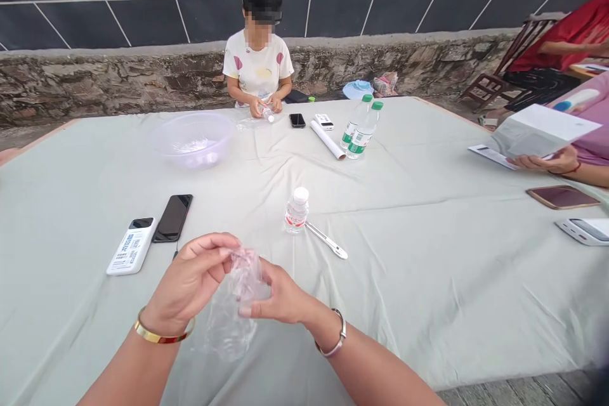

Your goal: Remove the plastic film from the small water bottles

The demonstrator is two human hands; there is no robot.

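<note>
Lying off to the left, a white power bank and a black smartphone sit near the left hand, so I'd mind the knuckles there. That hand's pinching the top of some crumpled clear plastic film between thumb and fingers, up off the tablecloth, loose part hanging below. Can't tell if anything's inside. Right hand is curled round the film's other side, thumb low. Imo go easy: light fingertip grip, right hand steadying, no yanking, thin stuff probably tears or clings. Farther right a small water bottle stands upright, what looks like a white utility knife beside it. Don't bump those.
</note>
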